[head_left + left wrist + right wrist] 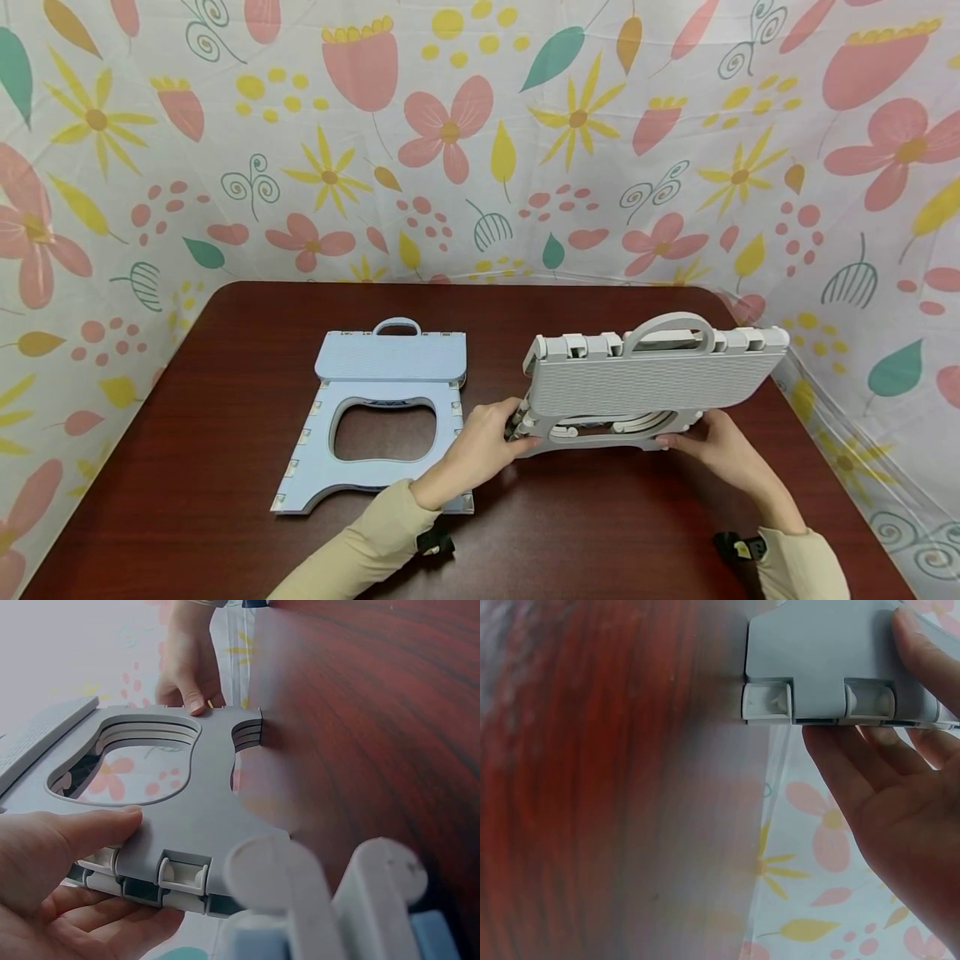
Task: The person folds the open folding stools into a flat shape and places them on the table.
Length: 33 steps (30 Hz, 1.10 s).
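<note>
A grey folding step stool (645, 383), folded flat, stands tilted on the right half of the table with its carry handle at the top. My left hand (483, 442) grips its left side, thumb on the near face and fingers behind, as the left wrist view shows at the hinged edge. On the opposite side my right hand (716, 446) holds the lower right edge; in the right wrist view its thumb lies on the grey panel (825, 645) and the fingers are underneath. Left of these, a light blue folding step stool (390, 358) lies folded on the table.
The dark red-brown wooden table (225, 400) reaches back to a floral-patterned cloth (465, 200) that hangs behind and at both sides. In the left wrist view, blurred white stool parts (281, 877) stand close in front of the camera.
</note>
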### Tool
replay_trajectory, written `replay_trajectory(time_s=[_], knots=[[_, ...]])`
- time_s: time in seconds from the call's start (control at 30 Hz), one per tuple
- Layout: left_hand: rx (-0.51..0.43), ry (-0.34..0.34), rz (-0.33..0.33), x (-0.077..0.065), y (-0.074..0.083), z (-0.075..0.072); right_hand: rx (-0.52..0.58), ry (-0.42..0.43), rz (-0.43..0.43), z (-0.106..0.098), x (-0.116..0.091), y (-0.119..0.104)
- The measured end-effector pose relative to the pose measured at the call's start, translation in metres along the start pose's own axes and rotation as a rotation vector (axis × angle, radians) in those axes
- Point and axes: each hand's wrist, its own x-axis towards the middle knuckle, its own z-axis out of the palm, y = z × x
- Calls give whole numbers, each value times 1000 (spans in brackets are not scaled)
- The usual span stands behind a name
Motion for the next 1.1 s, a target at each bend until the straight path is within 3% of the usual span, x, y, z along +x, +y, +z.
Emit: replay_trajectory(time_s=[0.53, 1.1], knots=[[34, 5, 22, -2, -2, -1, -11, 16, -38, -1, -1, 2], [-10, 32, -3, -6, 3, 1, -47, 28, -45, -2, -4, 5]])
